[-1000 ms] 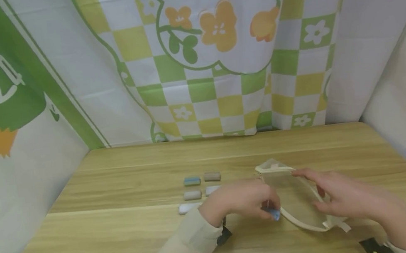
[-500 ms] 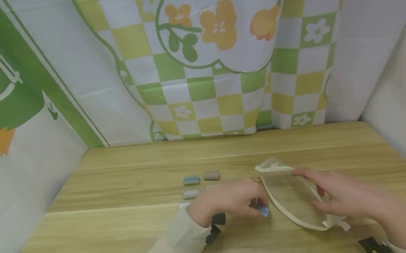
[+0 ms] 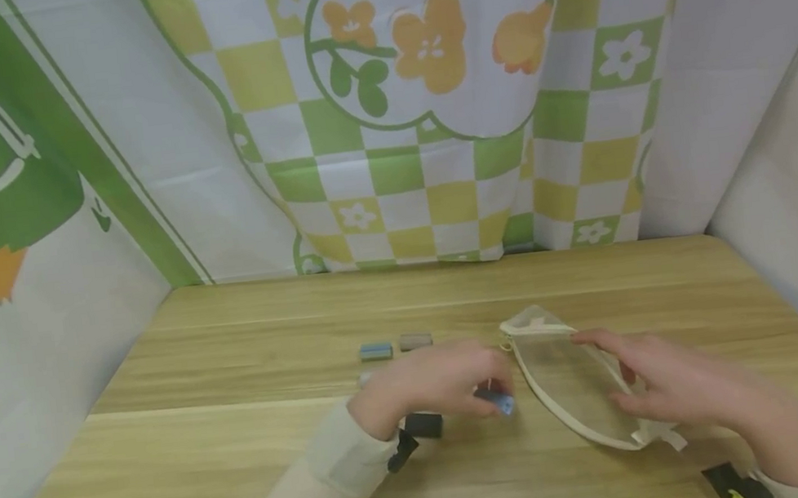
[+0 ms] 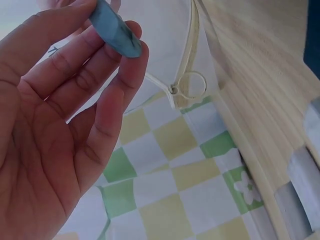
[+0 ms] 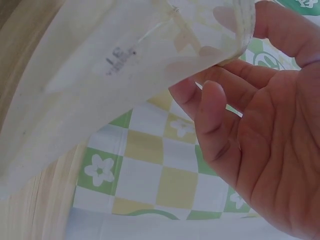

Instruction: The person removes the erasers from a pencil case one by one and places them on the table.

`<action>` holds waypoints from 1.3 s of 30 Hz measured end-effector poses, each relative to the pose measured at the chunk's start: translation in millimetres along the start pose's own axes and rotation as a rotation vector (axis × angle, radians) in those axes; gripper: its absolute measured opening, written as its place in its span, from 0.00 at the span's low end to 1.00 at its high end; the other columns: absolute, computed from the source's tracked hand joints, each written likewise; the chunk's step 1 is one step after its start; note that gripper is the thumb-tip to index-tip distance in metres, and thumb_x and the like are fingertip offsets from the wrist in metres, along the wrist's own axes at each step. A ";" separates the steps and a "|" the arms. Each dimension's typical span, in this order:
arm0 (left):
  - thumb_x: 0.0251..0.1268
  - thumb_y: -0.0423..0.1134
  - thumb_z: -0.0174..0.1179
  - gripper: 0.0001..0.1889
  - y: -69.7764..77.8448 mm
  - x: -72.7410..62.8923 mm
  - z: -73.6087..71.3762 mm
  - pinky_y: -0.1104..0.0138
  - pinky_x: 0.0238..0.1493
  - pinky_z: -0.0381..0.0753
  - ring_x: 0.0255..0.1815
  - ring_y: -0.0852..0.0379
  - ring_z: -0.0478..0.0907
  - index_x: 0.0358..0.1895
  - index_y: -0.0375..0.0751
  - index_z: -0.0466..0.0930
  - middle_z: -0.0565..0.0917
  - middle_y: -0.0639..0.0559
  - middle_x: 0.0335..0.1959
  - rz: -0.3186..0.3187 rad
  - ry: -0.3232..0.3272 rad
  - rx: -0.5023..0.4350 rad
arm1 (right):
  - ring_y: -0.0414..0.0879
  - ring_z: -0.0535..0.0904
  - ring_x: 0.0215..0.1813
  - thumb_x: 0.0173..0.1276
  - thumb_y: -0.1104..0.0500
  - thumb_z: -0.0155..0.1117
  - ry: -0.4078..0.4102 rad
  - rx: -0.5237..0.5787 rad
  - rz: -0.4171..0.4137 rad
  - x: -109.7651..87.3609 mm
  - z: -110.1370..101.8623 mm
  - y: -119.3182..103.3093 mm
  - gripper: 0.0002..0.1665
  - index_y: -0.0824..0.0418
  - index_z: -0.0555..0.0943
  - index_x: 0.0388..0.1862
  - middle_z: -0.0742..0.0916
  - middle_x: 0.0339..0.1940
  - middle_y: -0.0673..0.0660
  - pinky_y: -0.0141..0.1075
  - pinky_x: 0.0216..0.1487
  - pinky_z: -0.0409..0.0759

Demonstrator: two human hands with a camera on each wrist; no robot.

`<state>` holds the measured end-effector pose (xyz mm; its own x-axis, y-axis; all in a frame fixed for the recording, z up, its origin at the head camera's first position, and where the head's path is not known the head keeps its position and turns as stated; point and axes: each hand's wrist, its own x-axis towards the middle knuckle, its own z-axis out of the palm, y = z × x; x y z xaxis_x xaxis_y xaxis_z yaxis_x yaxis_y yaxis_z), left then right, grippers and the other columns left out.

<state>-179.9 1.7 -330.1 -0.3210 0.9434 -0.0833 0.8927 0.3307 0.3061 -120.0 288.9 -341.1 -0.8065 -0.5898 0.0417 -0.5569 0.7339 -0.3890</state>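
In the head view my left hand (image 3: 444, 383) is left of a clear zip pouch (image 3: 569, 381), pinching a small blue block (image 3: 499, 403) between thumb and fingertips. The left wrist view shows this block (image 4: 116, 31) as smooth, with rounded edges, like an eraser. A ring pull (image 4: 192, 85) hangs at the end of the pouch's cream zip. My right hand (image 3: 687, 376) holds the far right edge of the pouch, thumb and fingers on either side of the film. Small dark print shows on the pouch film (image 5: 120, 60) in the right wrist view.
Left of the pouch, a blue-green block (image 3: 376, 352) and a brown block (image 3: 415, 341) lie on the wooden table (image 3: 246, 463). A black block (image 3: 422, 425) lies by my left wrist. My left hand partly covers a pale block (image 3: 365, 378). A checked curtain (image 3: 398, 175) hangs behind.
My left hand has moved left, away from the pouch, with the blue block still pinched. The black block has come into view beneath the wrist. My right hand stays on the pouch.
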 end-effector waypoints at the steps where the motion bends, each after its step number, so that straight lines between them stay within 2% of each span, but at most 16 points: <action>1: 0.62 0.38 0.67 0.07 -0.2 -1.1 -0.5 0.81 0.41 0.74 0.36 0.68 0.77 0.42 0.43 0.86 0.85 0.57 0.37 -0.001 0.002 0.002 | 0.29 0.67 0.27 0.59 0.62 0.71 0.001 0.000 -0.002 0.0 0.0 0.2 0.44 0.63 0.64 0.73 0.75 0.25 0.43 0.28 0.24 0.69; 7: 0.63 0.38 0.66 0.07 -0.7 -9.7 -2.7 0.79 0.41 0.75 0.36 0.66 0.77 0.42 0.43 0.87 0.85 0.57 0.38 -0.020 0.026 0.026 | 0.29 0.67 0.27 0.58 0.62 0.71 0.020 -0.014 -0.020 -0.3 -0.1 0.7 0.43 0.64 0.65 0.72 0.75 0.25 0.42 0.28 0.24 0.69; 16: 0.63 0.37 0.66 0.06 -1.6 -25.2 -6.2 0.79 0.40 0.75 0.36 0.65 0.77 0.41 0.42 0.86 0.85 0.56 0.37 -0.010 0.038 0.037 | 0.29 0.67 0.27 0.58 0.62 0.71 0.013 -0.009 -0.010 -0.4 -2.0 -0.9 0.43 0.64 0.65 0.72 0.75 0.25 0.42 0.28 0.24 0.69; 27: 0.63 0.37 0.67 0.04 -9.6 -46.6 -1.6 0.80 0.38 0.73 0.32 0.68 0.74 0.39 0.43 0.86 0.84 0.58 0.36 -0.008 0.074 0.091 | 0.29 0.67 0.26 0.59 0.61 0.71 0.016 -0.017 -0.011 -2.2 -1.9 -0.5 0.43 0.62 0.65 0.72 0.74 0.24 0.41 0.28 0.24 0.69; 32: 0.63 0.38 0.67 0.03 -13.3 -58.0 -0.4 0.79 0.38 0.70 0.31 0.68 0.70 0.37 0.45 0.87 0.82 0.60 0.33 -0.032 0.089 0.096 | 0.29 0.68 0.26 0.59 0.62 0.71 0.020 -0.012 -0.019 -1.7 -1.7 -0.5 0.43 0.63 0.65 0.72 0.74 0.23 0.41 0.28 0.24 0.69; 39: 0.64 0.38 0.66 0.02 -20.0 -69.7 1.9 0.79 0.38 0.75 0.32 0.68 0.74 0.35 0.45 0.85 0.82 0.62 0.31 -0.090 0.081 0.032 | 0.29 0.66 0.25 0.58 0.63 0.71 0.033 -0.017 -0.028 -2.1 -2.3 0.3 0.42 0.64 0.66 0.71 0.73 0.22 0.41 0.27 0.24 0.68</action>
<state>-174.7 -70.7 -332.2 -0.4234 0.9054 -0.0321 0.8685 0.4157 0.2699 -119.0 291.2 -339.2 -0.7968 -0.5985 0.0831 -0.5821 0.7234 -0.3712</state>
